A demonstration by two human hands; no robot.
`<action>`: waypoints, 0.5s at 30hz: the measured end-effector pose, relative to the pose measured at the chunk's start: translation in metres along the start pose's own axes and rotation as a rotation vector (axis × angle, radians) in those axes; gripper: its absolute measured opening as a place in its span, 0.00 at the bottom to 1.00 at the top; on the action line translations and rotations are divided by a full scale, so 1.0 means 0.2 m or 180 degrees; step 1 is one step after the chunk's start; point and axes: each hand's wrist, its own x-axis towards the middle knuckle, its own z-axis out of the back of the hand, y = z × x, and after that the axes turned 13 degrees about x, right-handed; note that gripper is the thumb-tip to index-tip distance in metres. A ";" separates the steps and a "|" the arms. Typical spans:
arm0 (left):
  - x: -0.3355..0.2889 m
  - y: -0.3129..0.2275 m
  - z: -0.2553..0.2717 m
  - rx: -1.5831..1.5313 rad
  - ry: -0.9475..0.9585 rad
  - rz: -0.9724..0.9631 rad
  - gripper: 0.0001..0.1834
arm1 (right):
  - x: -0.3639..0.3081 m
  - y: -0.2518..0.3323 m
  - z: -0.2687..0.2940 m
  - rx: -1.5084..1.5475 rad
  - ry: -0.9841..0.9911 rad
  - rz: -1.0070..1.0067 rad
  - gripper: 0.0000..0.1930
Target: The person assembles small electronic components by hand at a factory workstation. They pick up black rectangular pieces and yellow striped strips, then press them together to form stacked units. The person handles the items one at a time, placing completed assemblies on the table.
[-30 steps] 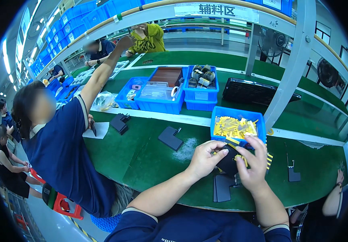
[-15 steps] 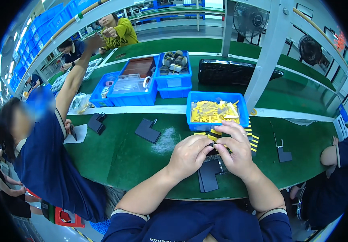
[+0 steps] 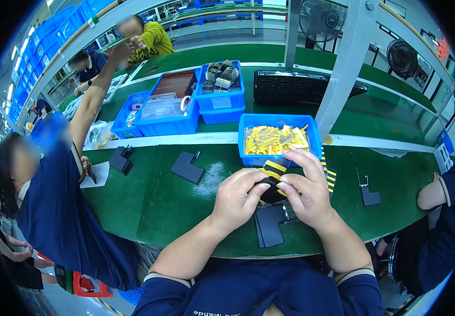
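Thumb and fingers of my left hand (image 3: 236, 194) pinch a small black piece (image 3: 273, 193) from its left side. My right hand (image 3: 310, 190) grips the same piece from the right, its upper fingers arched over it. Black-and-yellow striped material (image 3: 275, 168) shows just beyond my fingertips; whether it is joined to the piece, I cannot tell. Close below my hands, dark grey L-shaped parts (image 3: 270, 225) lie overlapping on the green table, a thin metal fitting at their right edge.
A blue bin (image 3: 241, 148) of yellow strips stands just beyond my hands. More L-shaped parts lie left (image 3: 187, 168) and right (image 3: 371, 197). Blue crates (image 3: 167, 126) and a white post (image 3: 342, 73) stand farther back. A co-worker at left stretches an arm (image 3: 91, 100) across; another sits at right.
My fingertips have drawn slightly apart, and more of the black piece and striped material shows between them. The whole view has shifted a little.
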 end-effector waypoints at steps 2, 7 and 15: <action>0.00 0.01 -0.01 -0.0060 0.0014 0.0048 0.09 | 0.00 0.00 0.01 -0.0062 0.0098 -0.0029 0.08; -0.01 0.01 -0.02 -0.0242 0.0268 0.0304 0.08 | 0.00 -0.01 0.02 -0.0251 0.0231 0.0054 0.11; -0.04 0.07 -0.05 -0.1025 0.0282 0.1177 0.07 | -0.02 -0.02 0.00 -0.0328 -0.0642 -0.0028 0.13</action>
